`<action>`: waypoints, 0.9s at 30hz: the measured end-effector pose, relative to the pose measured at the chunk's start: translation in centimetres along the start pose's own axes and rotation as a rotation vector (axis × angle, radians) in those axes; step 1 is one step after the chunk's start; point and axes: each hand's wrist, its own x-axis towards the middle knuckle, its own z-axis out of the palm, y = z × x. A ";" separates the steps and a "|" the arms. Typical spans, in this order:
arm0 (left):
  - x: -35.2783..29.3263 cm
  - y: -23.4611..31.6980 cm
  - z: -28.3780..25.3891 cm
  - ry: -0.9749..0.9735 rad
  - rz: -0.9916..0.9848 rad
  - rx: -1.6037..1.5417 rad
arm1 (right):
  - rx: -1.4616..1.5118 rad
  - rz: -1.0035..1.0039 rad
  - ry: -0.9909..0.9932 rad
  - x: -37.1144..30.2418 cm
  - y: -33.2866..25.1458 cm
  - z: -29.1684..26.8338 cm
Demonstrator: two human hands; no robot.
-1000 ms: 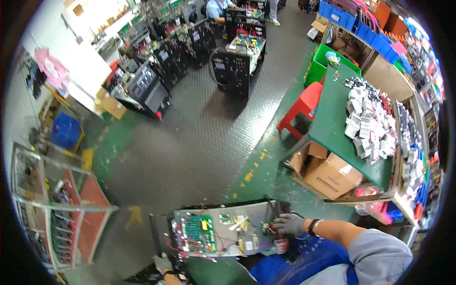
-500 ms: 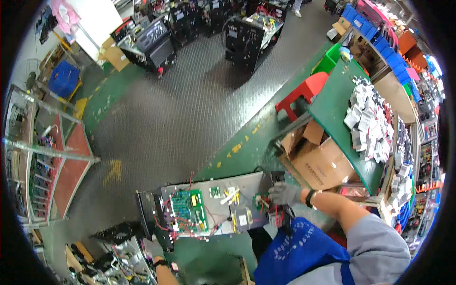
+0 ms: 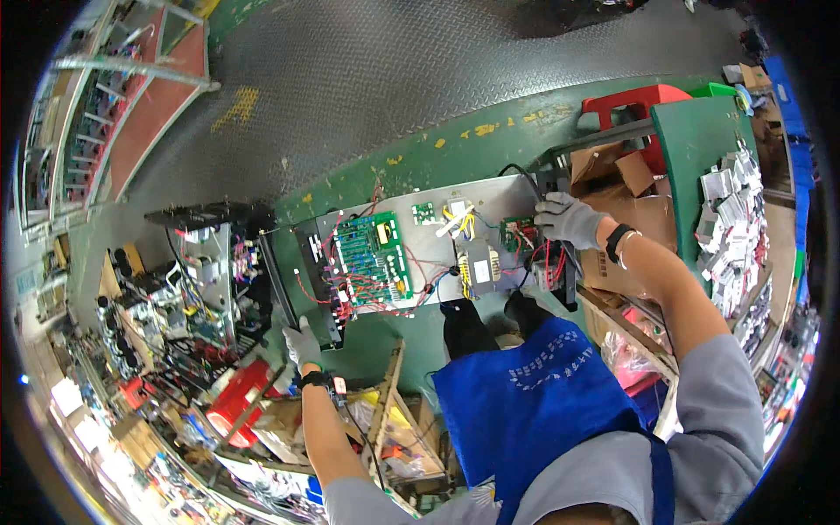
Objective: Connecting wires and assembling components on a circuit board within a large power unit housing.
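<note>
In front of me lies an open electrical chassis (image 3: 426, 229), a long grey metal plate with black ends. It carries a green circuit board (image 3: 372, 254), a transformer (image 3: 479, 267), a smaller board (image 3: 518, 234) and red and black wiring. My right hand (image 3: 567, 219), in a grey glove, is closed over the black panel at the right end. At the left end, my gloved left hand (image 3: 303, 345) has its fingers round the lower end of a black frame bar (image 3: 278, 278). Its fingertips are partly hidden.
Left of the chassis stand other opened black units (image 3: 210, 289) with loose wires. A cardboard box (image 3: 626, 219) and a green table (image 3: 700, 140) piled with white parts (image 3: 733, 219) are at the right. Wooden-framed bins (image 3: 398, 420) and a red object (image 3: 241, 398) are close below my left arm.
The view has swung down and to the left, so the chassis appears higher and my left arm shows more fully. Both hands remain at the chassis ends.
</note>
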 end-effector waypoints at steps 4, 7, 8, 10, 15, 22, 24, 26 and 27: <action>-3.8 -2.0 0.9 0.011 -0.083 0.066 | -0.065 -0.054 -0.060 0.4 0.8 -0.8; -6.1 -2.1 0.6 0.057 -0.086 0.016 | -0.110 -0.089 -0.109 0.3 0.8 -1.2; -6.3 -2.7 1.0 0.052 -0.092 0.004 | -0.102 -0.096 -0.109 0.3 0.8 -1.1; -7.2 -3.8 1.4 0.049 -0.101 -0.002 | -0.072 -0.109 -0.097 0.4 0.5 -1.3; -8.9 -2.3 1.4 0.107 -0.069 -0.020 | -0.153 0.047 0.015 -0.9 0.6 1.9; -8.5 -4.0 1.8 0.164 -0.061 0.125 | 1.006 1.205 0.948 -5.6 -10.0 4.1; -8.8 -3.0 2.0 0.106 -0.126 0.229 | 1.034 1.183 0.910 -6.0 -14.0 5.6; -9.6 -2.3 2.0 0.047 -0.099 0.162 | 1.044 1.166 0.885 -6.1 -16.8 6.6; -10.5 -2.3 1.2 0.081 -0.122 0.198 | 1.043 1.180 0.942 -5.2 -17.0 7.3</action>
